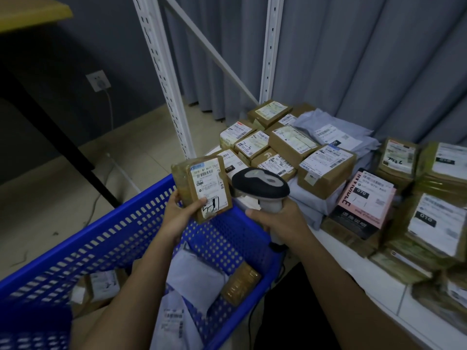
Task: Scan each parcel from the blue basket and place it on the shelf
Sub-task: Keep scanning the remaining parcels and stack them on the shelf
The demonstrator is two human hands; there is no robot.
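Note:
My left hand (pixel 180 213) grips a small brown taped parcel (pixel 199 186) with a white label, held tilted above the far end of the blue basket (pixel 106 238). My right hand (pixel 280 221) grips the handle of a grey and black barcode scanner (pixel 260 184), whose head sits just right of the parcel. Inside the basket lie white mailer bags (pixel 194 276), a small brown parcel (pixel 240 284) and a labelled box (pixel 101 286). The white shelf (pixel 366 274) to the right carries several scanned-looking parcels.
On the shelf, brown boxes (pixel 293 142) and grey mailers (pixel 331 132) are piled at the back, with a pink and black parcel (pixel 364 203) and stacked flat parcels (pixel 434 218) to the right. White slotted uprights (pixel 164 79) rise behind. A dark table leg (pixel 63 137) stands left.

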